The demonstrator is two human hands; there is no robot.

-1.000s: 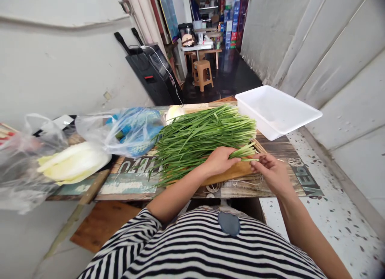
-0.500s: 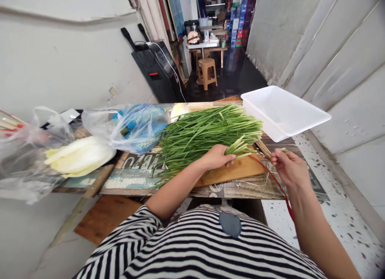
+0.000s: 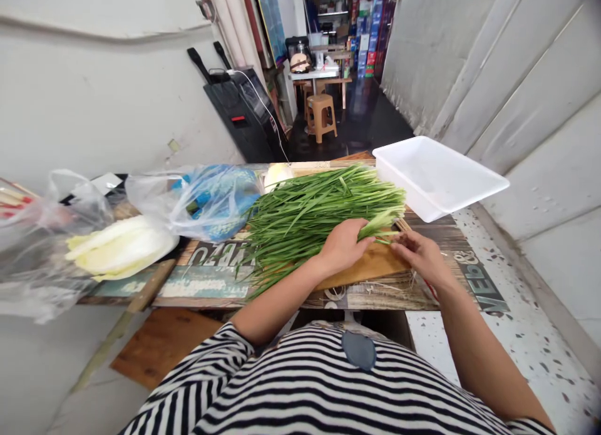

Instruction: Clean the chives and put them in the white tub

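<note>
A large heap of garlic chives lies across the table with its pale stem ends to the right. Closed around a small bunch of them is my left hand, at the heap's near right side. My right hand is at the pale ends of that bunch, thumb and fingers pinched on stem tips; its fingertips are partly hidden. Under both the bunch and my left hand sits a wooden board. Something red shows beneath my right wrist, mostly covered.
A white plastic tub stands at the right back of the table. Toward the left are a napa cabbage, a blue-and-clear plastic bag and a knife handle at the edge. Loose trimmings lie near the front.
My right hand has moved left, from beyond the board to the stem ends of the bunch. My left hand has turned slightly and still holds the chives.
</note>
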